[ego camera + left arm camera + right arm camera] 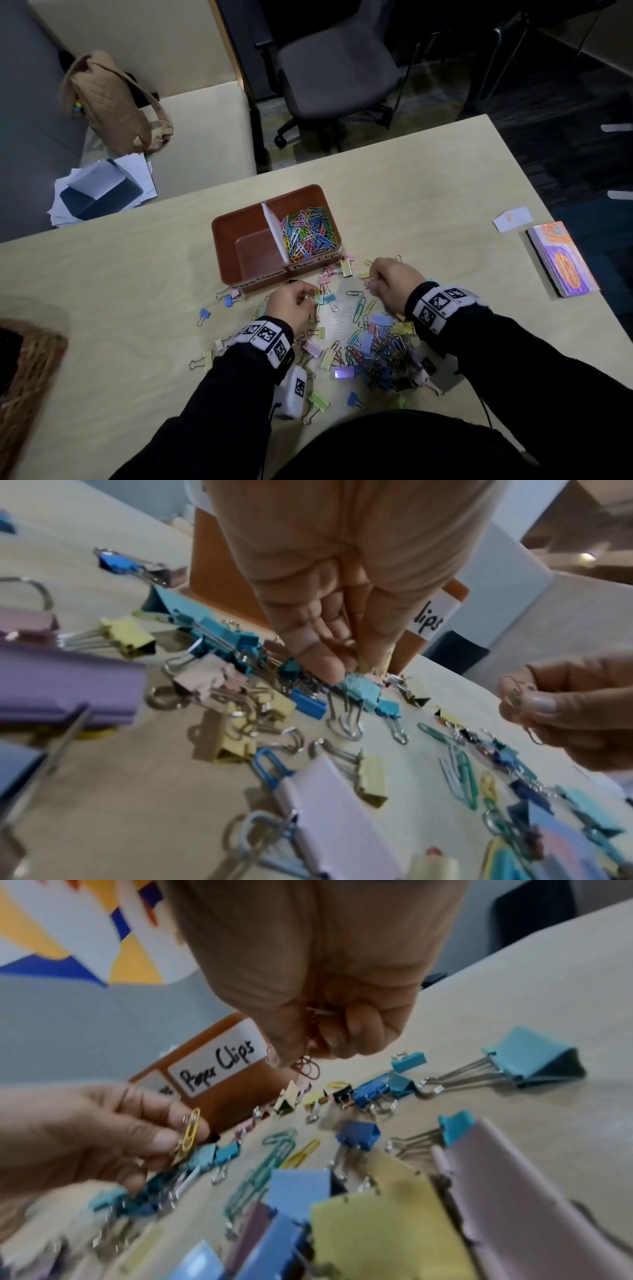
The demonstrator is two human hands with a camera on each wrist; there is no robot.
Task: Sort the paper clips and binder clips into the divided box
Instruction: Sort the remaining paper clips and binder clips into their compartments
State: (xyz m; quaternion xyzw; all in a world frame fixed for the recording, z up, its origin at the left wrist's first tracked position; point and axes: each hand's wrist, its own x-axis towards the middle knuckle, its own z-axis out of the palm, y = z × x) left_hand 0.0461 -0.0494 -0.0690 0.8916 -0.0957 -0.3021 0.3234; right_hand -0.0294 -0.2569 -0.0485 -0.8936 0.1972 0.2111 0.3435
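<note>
I am pinching a yellow paper clip in my left hand and gathering several clips in my curled right hand, both hovering just before the divided box, whose right compartment is holding paper clips; binder clips are lying unsorted on the table.

Your divided box is rust-brown with a white divider and white labels lettered in black; the paper clips in it mix pink, green, blue, yellow. On the pale wood table, binder clips run pastel — lilac, yellow, teal, blue. Your wristbands carry black-and-white square codes.
</note>
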